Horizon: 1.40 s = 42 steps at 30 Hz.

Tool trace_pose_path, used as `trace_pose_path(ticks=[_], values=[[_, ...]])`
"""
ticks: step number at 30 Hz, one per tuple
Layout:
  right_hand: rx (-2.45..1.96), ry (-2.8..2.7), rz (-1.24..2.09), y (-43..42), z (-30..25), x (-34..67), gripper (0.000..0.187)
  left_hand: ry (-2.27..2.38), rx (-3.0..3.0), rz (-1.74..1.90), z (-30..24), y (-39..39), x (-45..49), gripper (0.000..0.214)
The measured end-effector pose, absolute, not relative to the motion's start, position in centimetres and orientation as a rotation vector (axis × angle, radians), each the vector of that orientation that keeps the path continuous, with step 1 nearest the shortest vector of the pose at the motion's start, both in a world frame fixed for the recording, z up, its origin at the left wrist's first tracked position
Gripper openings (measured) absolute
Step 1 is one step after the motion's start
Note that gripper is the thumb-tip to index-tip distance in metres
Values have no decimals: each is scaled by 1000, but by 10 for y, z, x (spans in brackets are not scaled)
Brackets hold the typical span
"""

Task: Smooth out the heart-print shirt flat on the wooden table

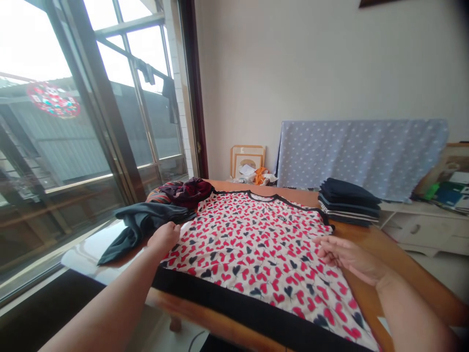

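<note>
Tabletop (381, 249) edges the heart-print shirt (256, 259) between left hand (165, 238) and right hand (348, 256).

Wooden table (370, 244) under heart-print shirt (256, 254)

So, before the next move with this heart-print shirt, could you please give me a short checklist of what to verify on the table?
1. White shirt with red and navy hearts spread flat on the wooden table: ok, apart from the lower corner, which cannot be judged out of view.
2. Left hand in contact with the shirt: ok, at its left edge.
3. Right hand in contact with the shirt: cannot tell, the fingers are spread at its right edge.
4. Dark grey garment and maroon bundle apart from the shirt: not ok, both lie against it.
5. Folded dark stack tidy: ok, its edges line up.
</note>
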State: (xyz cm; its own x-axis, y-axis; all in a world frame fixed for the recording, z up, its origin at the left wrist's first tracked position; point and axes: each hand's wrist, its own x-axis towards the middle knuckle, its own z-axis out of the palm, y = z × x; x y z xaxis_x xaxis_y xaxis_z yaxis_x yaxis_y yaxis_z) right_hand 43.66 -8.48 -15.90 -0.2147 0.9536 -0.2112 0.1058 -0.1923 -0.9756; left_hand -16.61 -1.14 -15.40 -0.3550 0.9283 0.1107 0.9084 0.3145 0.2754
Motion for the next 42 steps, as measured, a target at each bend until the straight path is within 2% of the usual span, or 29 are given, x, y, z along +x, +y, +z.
trace_pose_path(ticks=[3, 5, 11, 21, 25, 30, 36, 42], values=[[-1315, -1341, 1485, -84, -161, 434, 53, 2519, 1692, 404, -157, -29, -162, 48], [-1333, -1361, 1441, -83, -162, 429, 48, 2541, 1681, 384, -159, -39, -157, 52], [-1449, -1576, 1126, -83, -144, 402, 41, 2595, 1685, 294, -159, -56, -144, 58], [-1355, -2238, 794, -129, -102, 330, 19, 2544, 1648, 207, -154, -80, -140, 61], [-1266, -2373, 786, -181, -109, 288, 17, 2569, 1686, 337, -160, -83, -142, 56], [-1306, -2494, 420, -222, -132, 256, 22, 2610, 1666, 383, -164, -85, -138, 57], [-1333, -2549, 134, -224, -154, 244, 13, 2565, 1716, 297, -164, -86, -142, 58], [-1275, -2609, 41, -219, -162, 234, 12, 2550, 1728, 296, -156, -84, -160, 61]])
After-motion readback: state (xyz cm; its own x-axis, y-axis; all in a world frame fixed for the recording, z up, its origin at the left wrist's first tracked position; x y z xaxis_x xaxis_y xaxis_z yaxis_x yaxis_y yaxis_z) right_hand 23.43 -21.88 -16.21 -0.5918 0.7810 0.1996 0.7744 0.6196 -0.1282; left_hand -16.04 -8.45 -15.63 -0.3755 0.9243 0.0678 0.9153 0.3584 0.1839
